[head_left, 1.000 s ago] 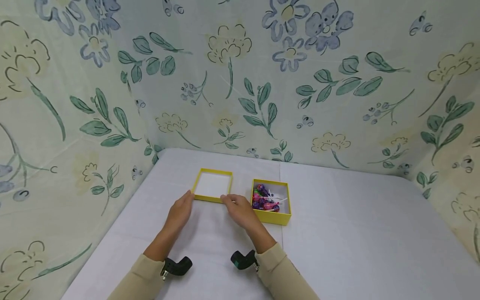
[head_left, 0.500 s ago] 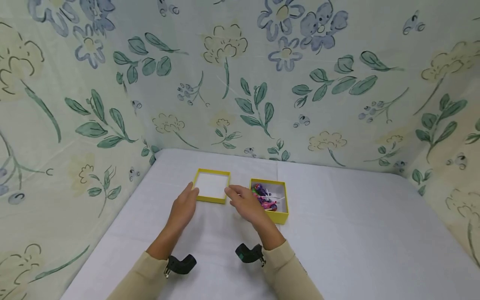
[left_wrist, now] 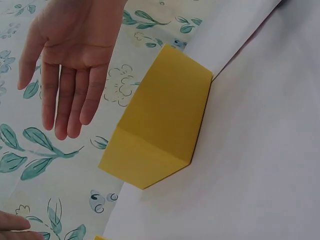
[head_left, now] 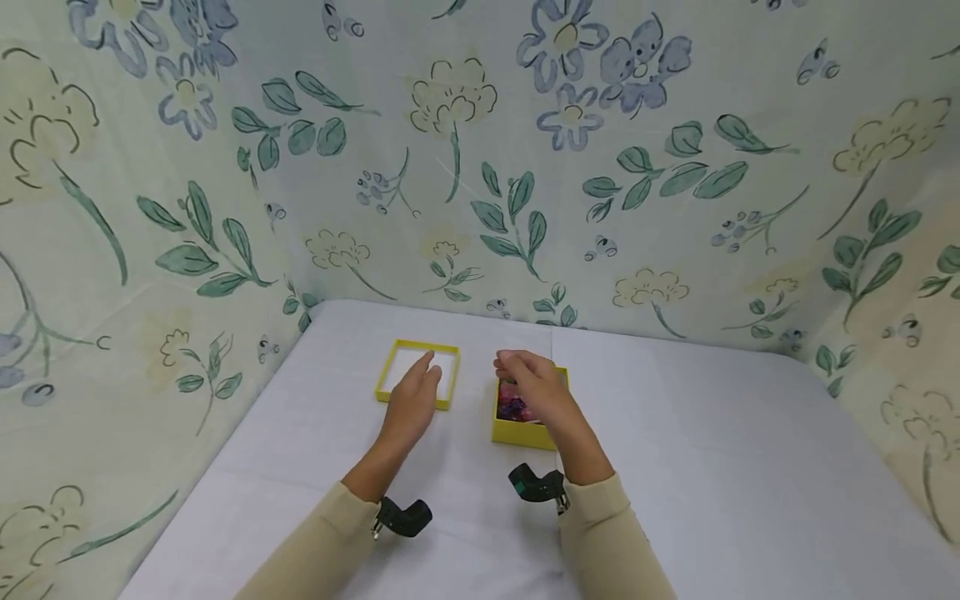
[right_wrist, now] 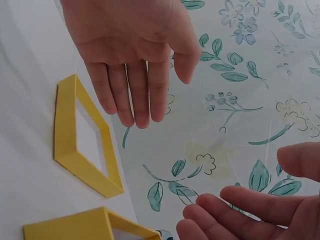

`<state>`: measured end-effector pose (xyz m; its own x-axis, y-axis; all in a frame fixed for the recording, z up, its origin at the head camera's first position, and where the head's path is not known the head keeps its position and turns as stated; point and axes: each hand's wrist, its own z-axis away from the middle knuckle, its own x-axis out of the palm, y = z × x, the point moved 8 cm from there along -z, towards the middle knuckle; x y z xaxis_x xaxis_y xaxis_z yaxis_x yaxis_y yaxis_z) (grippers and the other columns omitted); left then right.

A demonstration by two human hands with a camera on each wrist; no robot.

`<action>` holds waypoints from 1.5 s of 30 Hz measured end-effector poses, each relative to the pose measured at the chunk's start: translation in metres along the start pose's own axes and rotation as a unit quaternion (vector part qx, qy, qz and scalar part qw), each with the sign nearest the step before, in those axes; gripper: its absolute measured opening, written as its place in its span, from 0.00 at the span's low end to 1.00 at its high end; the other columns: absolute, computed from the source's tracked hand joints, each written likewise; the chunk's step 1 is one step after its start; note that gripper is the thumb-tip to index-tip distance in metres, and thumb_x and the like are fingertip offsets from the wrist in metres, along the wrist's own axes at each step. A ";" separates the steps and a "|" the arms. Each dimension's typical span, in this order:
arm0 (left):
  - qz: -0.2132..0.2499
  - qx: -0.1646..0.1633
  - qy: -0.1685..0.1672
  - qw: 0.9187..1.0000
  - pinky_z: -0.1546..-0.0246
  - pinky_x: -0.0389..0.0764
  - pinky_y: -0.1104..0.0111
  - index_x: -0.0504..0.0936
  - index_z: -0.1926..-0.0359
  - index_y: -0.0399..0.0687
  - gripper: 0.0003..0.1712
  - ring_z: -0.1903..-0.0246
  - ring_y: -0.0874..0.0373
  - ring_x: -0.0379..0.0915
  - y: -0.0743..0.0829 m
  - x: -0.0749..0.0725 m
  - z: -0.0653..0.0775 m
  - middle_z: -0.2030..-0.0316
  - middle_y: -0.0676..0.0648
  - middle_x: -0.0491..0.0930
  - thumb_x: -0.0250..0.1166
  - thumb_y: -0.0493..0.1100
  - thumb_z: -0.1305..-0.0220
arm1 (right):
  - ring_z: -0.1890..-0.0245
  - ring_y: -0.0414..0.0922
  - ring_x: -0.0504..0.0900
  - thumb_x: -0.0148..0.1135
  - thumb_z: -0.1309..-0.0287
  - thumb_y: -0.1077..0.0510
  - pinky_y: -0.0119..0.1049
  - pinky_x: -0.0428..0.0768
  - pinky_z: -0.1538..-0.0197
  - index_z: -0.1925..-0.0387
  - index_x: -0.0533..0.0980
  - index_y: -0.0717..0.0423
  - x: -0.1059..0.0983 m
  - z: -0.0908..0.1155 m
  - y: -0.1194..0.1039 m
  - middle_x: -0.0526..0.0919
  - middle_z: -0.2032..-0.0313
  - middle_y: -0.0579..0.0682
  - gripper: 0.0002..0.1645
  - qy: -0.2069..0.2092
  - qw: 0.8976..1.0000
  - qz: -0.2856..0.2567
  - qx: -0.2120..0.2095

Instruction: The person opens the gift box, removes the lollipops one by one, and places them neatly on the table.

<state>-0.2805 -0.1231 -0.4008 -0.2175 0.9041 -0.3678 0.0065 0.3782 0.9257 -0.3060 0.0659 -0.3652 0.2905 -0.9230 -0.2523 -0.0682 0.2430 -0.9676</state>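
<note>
My left hand hovers over the near side of a shallow yellow lid that lies with its white inside up. Its fingers are extended and hold nothing; the palm shows in the left wrist view. Above a deeper yellow box is my right hand, covering part of it in the head view. Several wrapped lollipops in purple and pink lie inside that box. In the right wrist view the right hand has straight fingers and an empty palm, with the left hand at the lower right.
A white cloth covers the table. Floral fabric hangs behind it and along both sides. Each wrist carries a black camera mount, one at the left and one at the right.
Both hands let go of the lid, which stays on the table. They have shifted right, the left from the lid's side to over it, the right to above the lollipop box.
</note>
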 end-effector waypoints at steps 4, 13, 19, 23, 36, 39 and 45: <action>0.011 0.005 -0.002 1.000 0.32 0.61 0.55 0.64 0.29 0.50 0.30 0.32 0.50 0.58 0.006 0.021 -0.004 0.32 0.45 0.64 0.43 0.56 0.27 | 0.40 0.55 0.74 0.47 0.29 0.42 0.52 0.72 0.38 0.38 0.71 0.57 -0.009 -0.001 0.003 0.76 0.42 0.58 0.29 0.007 1.000 0.012 0.001; 0.027 -0.005 -0.015 1.000 0.35 0.65 0.54 0.63 0.29 0.53 0.32 0.33 0.52 0.61 0.010 0.066 -0.010 0.32 0.48 0.65 0.42 0.59 0.28 | 0.43 0.50 0.75 0.50 0.33 0.38 0.52 0.74 0.40 0.40 0.75 0.50 -0.027 0.001 0.012 0.79 0.44 0.50 0.30 0.047 0.992 0.118 -0.020; 0.047 0.004 -0.024 0.999 0.34 0.63 0.52 0.62 0.28 0.54 0.31 0.33 0.50 0.60 0.006 0.088 -0.010 0.30 0.50 0.62 0.44 0.56 0.27 | 0.44 0.50 0.76 0.52 0.33 0.39 0.51 0.75 0.41 0.41 0.75 0.50 -0.037 -0.002 0.020 0.79 0.44 0.50 0.28 0.064 0.987 0.140 -0.035; 0.061 0.012 -0.035 0.997 0.34 0.62 0.49 0.59 0.27 0.58 0.30 0.33 0.48 0.59 0.000 0.100 -0.011 0.29 0.52 0.60 0.46 0.54 0.27 | 0.45 0.49 0.77 0.53 0.33 0.41 0.50 0.75 0.41 0.42 0.76 0.51 -0.040 -0.007 0.025 0.80 0.46 0.51 0.26 0.063 0.987 0.139 -0.039; 0.088 0.075 -0.058 0.992 0.31 0.58 0.54 0.57 0.26 0.57 0.30 0.31 0.54 0.55 -0.011 0.114 -0.011 0.28 0.52 0.56 0.45 0.44 0.27 | 0.47 0.49 0.79 0.59 0.36 0.45 0.47 0.77 0.43 0.44 0.76 0.52 -0.041 -0.018 0.036 0.82 0.49 0.51 0.24 0.088 0.980 0.171 -0.059; 0.084 0.088 -0.064 0.991 0.30 0.56 0.55 0.57 0.26 0.53 0.29 0.29 0.55 0.51 -0.012 0.114 -0.011 0.27 0.50 0.56 0.44 0.42 0.27 | 0.48 0.49 0.80 0.60 0.36 0.46 0.46 0.78 0.43 0.44 0.76 0.52 -0.040 -0.019 0.039 0.82 0.49 0.52 0.24 0.092 0.978 0.177 -0.056; 0.070 0.104 -0.079 0.989 0.30 0.55 0.58 0.56 0.26 0.50 0.30 0.29 0.55 0.51 -0.013 0.116 -0.011 0.28 0.51 0.57 0.43 0.41 0.27 | 0.48 0.50 0.80 0.62 0.38 0.48 0.46 0.78 0.44 0.44 0.76 0.56 -0.040 -0.021 0.041 0.82 0.49 0.54 0.25 0.100 0.972 0.203 -0.063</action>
<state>-0.3167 -0.0256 -0.4540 -0.0459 0.9640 -0.2621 0.2290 0.2655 0.9365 -0.3400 0.1062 -0.3945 0.0247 -0.8013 -0.5978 -0.2581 0.5726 -0.7781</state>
